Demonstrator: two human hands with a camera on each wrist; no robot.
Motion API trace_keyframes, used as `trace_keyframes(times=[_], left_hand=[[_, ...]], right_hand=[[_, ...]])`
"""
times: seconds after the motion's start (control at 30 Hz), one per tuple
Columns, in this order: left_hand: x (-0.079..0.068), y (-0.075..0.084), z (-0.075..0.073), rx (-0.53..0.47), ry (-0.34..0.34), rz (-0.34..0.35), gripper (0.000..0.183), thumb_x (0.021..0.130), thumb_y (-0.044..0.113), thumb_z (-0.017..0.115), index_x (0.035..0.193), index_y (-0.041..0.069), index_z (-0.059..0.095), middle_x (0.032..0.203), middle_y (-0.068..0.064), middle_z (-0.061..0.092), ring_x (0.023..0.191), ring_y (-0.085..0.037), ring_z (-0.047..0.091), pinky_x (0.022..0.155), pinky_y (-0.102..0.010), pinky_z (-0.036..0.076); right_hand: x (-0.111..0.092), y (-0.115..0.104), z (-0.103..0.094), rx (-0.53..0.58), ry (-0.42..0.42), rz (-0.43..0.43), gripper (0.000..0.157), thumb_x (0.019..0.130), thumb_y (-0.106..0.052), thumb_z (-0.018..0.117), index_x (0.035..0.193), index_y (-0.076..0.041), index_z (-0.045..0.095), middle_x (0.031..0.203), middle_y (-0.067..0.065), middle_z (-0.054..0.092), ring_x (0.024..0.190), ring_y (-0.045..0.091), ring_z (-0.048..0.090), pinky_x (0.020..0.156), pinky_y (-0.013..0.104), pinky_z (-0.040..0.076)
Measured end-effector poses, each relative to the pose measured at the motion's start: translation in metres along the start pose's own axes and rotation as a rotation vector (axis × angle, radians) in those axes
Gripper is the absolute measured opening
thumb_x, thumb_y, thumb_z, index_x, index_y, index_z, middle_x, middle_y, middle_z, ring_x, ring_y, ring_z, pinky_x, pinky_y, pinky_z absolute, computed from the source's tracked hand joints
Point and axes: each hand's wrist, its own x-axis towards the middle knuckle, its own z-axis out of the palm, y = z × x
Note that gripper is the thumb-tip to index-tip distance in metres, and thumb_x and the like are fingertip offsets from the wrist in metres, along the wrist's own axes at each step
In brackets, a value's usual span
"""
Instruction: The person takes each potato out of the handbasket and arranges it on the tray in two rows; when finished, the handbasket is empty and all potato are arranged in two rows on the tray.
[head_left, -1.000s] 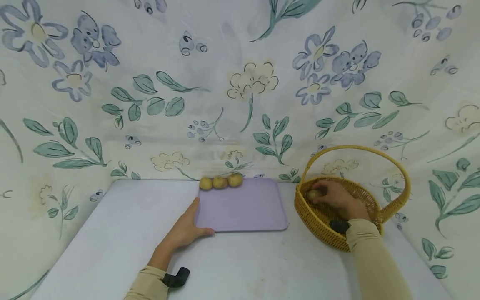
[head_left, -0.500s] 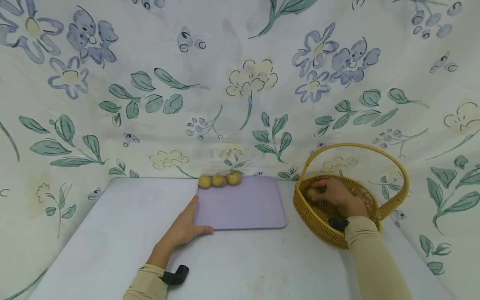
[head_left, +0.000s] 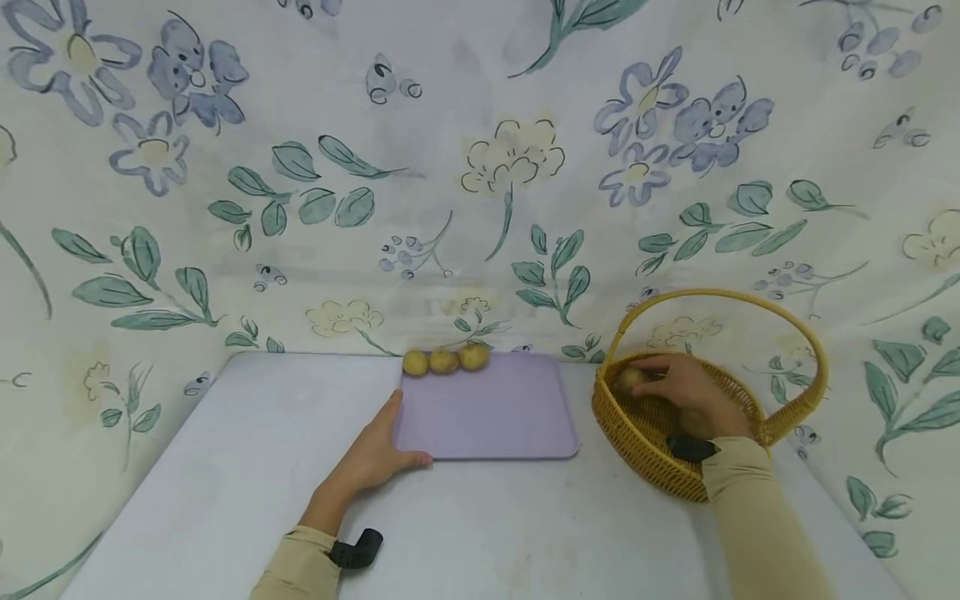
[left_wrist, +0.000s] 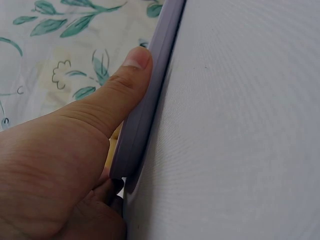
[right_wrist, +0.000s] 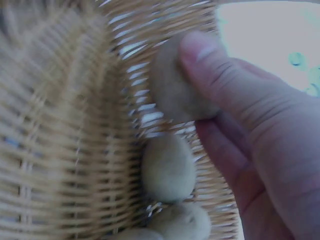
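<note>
My left hand (head_left: 371,454) spans the near left corner of a lilac tray (head_left: 495,417), fingers straight along its left side. In the left wrist view the thumb (left_wrist: 117,92) lies against the tray's edge (left_wrist: 152,95). Three potatoes (head_left: 443,361) sit in a row at the tray's far left corner. My right hand (head_left: 686,387) is inside a wicker basket (head_left: 645,450) and pinches a potato (right_wrist: 172,82) between thumb and fingers, near the basket's left wall. Below that potato in the right wrist view lie several more potatoes (right_wrist: 169,169), partly cut off by the frame.
The basket's tall arched handle (head_left: 720,293) rises over the right hand. Both tray and basket stand on a white table (head_left: 480,533). A flower-patterned cloth (head_left: 420,192) hangs directly behind the table. Dark wrist-worn devices (head_left: 358,550) are strapped to both wrists.
The right hand has raised its potato slightly toward the basket's far left rim. Another potato now shows under the right wrist. The left hand stays at the tray corner; the head view shifts slightly.
</note>
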Motion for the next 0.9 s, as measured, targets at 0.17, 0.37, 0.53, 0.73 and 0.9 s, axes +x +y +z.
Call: trace_keyframes(times=[0.17,0.37,0.53,0.73,0.9], left_hand=[[0.005,0.001,0.000,0.009,0.005,0.015,0.132,0.075,0.048,0.089,0.163,-0.003,0.003,0.170,-0.024,0.009,0.158,-0.040,0.012,0.129,-0.054,0.016],[0.004,0.000,0.000,0.006,0.001,0.011,0.133,0.075,0.048,0.089,0.162,-0.003,0.003,0.170,-0.024,0.009,0.158,-0.040,0.012,0.129,-0.054,0.015],[0.004,0.001,0.001,0.004,-0.003,0.013,0.133,0.075,0.047,0.089,0.162,-0.003,0.003,0.170,-0.024,0.009,0.158,-0.040,0.011,0.129,-0.054,0.015],[0.003,0.000,0.000,0.013,-0.001,0.011,0.132,0.075,0.047,0.089,0.162,-0.004,0.003,0.170,-0.024,0.008,0.158,-0.041,0.011,0.129,-0.054,0.015],[0.003,0.000,-0.001,0.010,-0.008,0.006,0.132,0.076,0.047,0.088,0.162,-0.003,0.002,0.170,-0.024,0.008,0.158,-0.041,0.011,0.129,-0.054,0.014]], right_hand=[[-0.007,-0.001,-0.009,-0.022,-0.006,0.017,0.062,0.085,-0.046,0.082,0.135,-0.012,0.068,0.142,0.020,0.062,0.137,0.046,0.050,0.113,0.061,0.043],[-0.017,-0.011,-0.017,0.023,0.009,0.018,0.062,0.087,-0.046,0.080,0.138,-0.016,0.066,0.147,0.019,0.058,0.139,0.045,0.048,0.114,0.061,0.042],[-0.030,-0.018,-0.023,0.107,0.024,0.034,0.064,0.086,-0.048,0.079,0.140,-0.017,0.064,0.148,0.016,0.058,0.136,0.040,0.054,0.107,0.044,0.052],[-0.035,-0.027,-0.028,0.176,0.018,0.014,0.066,0.085,-0.049,0.080,0.141,-0.019,0.064,0.146,0.010,0.060,0.133,0.033,0.059,0.088,0.007,0.048],[-0.039,-0.034,-0.028,0.167,0.012,0.019,0.066,0.085,-0.052,0.078,0.141,-0.020,0.064,0.149,0.007,0.058,0.138,0.031,0.054,0.104,0.025,0.052]])
